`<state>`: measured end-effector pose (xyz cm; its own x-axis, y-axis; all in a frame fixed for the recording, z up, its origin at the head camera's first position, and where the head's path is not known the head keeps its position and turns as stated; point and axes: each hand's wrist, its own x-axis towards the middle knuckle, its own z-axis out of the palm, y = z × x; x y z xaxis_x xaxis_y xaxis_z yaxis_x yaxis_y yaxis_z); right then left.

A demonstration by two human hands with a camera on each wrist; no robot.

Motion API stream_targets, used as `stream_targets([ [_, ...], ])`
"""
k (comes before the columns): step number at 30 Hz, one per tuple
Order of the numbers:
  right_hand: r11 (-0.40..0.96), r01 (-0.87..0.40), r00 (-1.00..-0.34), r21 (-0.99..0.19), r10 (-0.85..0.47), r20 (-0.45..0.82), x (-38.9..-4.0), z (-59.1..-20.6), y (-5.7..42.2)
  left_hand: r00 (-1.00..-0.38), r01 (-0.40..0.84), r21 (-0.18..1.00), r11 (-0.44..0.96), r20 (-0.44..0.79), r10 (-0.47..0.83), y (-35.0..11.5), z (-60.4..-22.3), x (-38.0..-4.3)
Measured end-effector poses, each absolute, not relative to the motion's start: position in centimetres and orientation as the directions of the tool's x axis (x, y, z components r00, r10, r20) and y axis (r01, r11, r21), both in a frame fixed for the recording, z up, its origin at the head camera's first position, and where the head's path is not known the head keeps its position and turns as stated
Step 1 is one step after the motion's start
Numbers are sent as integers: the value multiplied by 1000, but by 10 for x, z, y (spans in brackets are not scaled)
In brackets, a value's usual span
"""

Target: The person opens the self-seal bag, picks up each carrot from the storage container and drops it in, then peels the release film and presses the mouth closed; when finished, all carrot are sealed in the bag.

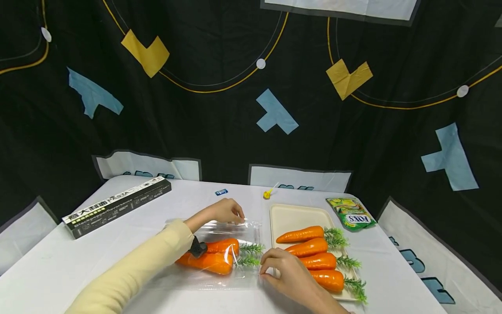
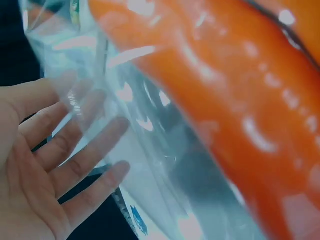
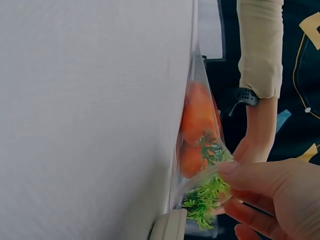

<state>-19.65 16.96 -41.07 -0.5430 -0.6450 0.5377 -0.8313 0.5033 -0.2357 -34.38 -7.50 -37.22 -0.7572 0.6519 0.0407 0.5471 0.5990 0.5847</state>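
A clear plastic bag (image 1: 219,281) lies on the table with two orange carrots (image 1: 211,263) inside, their green tops toward the right. At the bag's right edge my right hand (image 1: 288,274) pinches the plastic between thumb and fingers, seen closer in the right wrist view, where the green leaves (image 3: 202,197) are near the bag's mouth. My left hand (image 1: 221,211) is over the far side of the bag. In the left wrist view, the left hand's fingers (image 2: 82,167) are extended and touch the clear film, beside a carrot (image 2: 200,85).
Right of the bag, a cream tray (image 1: 288,213) holds several carrots (image 1: 310,247) with green tops. A green FOX'S packet (image 1: 351,213) is beyond it. A long black pasta box (image 1: 117,207) lies at left. A small blue packet (image 1: 221,192) and a yellow item (image 1: 268,193) sit near the back edge.
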Motion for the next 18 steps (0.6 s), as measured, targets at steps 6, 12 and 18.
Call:
stream_targets([
  [6, 532, -819, -550, -213, -622, 557, -201, -404, 166, -778, 484, 704, 520, 75, 623, -93, -367, -341],
  [12, 553, -813, -545, -182, -615, 569, -210, -386, 163, -816, 431, 774, 464, 114, 567, -116, -357, -336],
  [18, 571, -807, -524, -148, -578, 626, -217, -366, 171, -855, 368, 855, 365, 158, 494, -138, -342, -327],
])
